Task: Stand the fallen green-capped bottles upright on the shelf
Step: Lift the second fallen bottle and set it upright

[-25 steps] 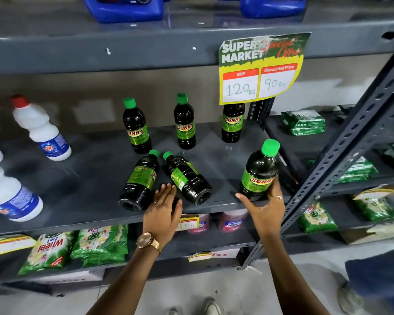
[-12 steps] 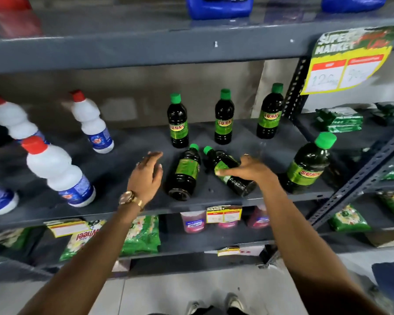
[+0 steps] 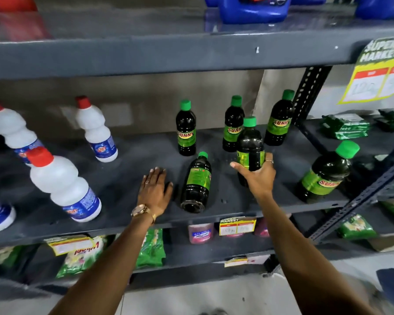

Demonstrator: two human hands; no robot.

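Note:
My right hand [image 3: 257, 176] grips a dark green-capped bottle [image 3: 250, 146] around its lower body and holds it upright just above the grey shelf [image 3: 123, 176]. One more green-capped bottle [image 3: 197, 181] lies on its side on the shelf, cap pointing to the back, base toward the front edge. My left hand [image 3: 154, 189] rests flat on the shelf just left of that lying bottle, fingers apart, holding nothing. Three green-capped bottles stand at the back [image 3: 186, 129] [image 3: 233, 123] [image 3: 279, 120], and a fourth [image 3: 323, 173] stands near the front right.
White bottles with red caps [image 3: 62, 185] [image 3: 93, 129] [image 3: 9, 130] stand on the shelf's left part. A perforated steel upright [image 3: 309, 92] bounds the shelf on the right. A yellow price sign [image 3: 378, 71] hangs from the upper shelf. Green packets [image 3: 150, 248] fill the lower shelf.
My right hand has taken the right-hand fallen bottle and raised it upright. My left hand has settled flat on the shelf beside the other fallen bottle. The view has shifted left.

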